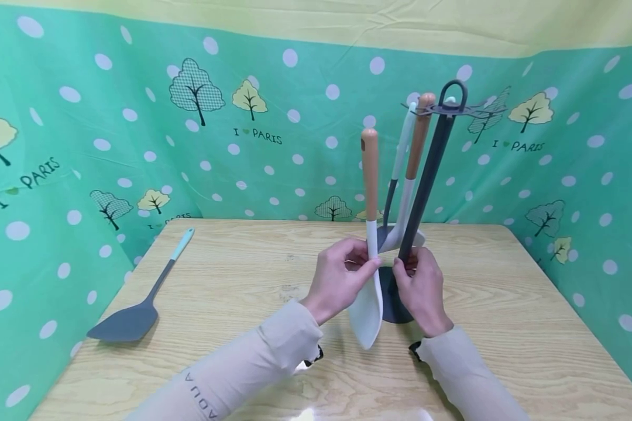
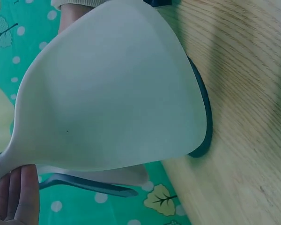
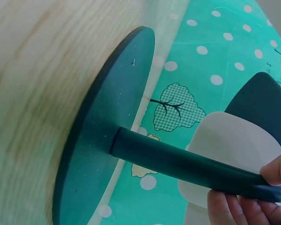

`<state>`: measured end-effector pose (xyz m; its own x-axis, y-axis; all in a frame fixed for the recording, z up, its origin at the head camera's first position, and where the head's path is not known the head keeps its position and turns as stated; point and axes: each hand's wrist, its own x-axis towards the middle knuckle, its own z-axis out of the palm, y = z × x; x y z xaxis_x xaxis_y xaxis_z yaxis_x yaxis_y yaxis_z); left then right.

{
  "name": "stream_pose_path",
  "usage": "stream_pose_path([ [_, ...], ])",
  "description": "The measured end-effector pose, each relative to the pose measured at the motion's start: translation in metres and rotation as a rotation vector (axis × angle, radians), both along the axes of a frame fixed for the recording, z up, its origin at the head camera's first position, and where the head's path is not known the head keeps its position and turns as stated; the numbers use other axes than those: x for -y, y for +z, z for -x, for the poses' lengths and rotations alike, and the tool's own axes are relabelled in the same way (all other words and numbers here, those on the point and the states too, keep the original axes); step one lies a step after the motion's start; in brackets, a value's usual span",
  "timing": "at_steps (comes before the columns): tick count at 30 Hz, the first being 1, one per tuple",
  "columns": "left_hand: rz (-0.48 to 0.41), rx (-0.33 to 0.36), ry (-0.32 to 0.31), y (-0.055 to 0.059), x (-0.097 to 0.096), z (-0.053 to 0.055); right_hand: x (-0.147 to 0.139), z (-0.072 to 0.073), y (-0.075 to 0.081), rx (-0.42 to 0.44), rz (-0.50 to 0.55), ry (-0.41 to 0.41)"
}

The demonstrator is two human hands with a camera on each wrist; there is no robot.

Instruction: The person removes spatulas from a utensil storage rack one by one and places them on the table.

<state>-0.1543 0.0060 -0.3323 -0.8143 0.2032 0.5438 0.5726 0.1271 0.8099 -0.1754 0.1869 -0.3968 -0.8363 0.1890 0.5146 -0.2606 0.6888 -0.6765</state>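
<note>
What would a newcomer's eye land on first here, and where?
Probably the white spatula, held handle-up in the left hand just left of the black stand, whose post the right hand grips. Next, likely the gray spatula with a mint handle, lying apart at the table's left side. The green dotted cloth behind, printed with trees and "PARIS", also stands out.

place: probably an indoor staged booth | printed green cloth [image 1: 274,152] around | wood-grain tabletop [image 1: 232,280]
</note>
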Motion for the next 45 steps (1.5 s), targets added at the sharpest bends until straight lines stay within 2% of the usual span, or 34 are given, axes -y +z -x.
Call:
stream_pose_path([
  [5,0.034,0.029,0.007,-0.002,0.006,-0.001,0.0,0.0,-0.001,0.003,-0.001,-0.007],
  [11,0.078,0.004,0.005,-0.005,0.013,-0.002,-0.001,0.0,-0.002,0.001,-0.002,-0.007],
  [17,0.108,0.014,-0.009,-0.005,0.02,-0.003,-0.001,0.001,-0.002,-0.04,-0.003,-0.003],
  [28,0.217,0.104,0.011,-0.001,0.037,-0.007,-0.001,0.001,-0.002,-0.08,-0.006,-0.002],
  [45,0.348,0.221,0.014,0.011,0.064,-0.014,-0.001,-0.001,0.0,-0.045,-0.002,0.007],
])
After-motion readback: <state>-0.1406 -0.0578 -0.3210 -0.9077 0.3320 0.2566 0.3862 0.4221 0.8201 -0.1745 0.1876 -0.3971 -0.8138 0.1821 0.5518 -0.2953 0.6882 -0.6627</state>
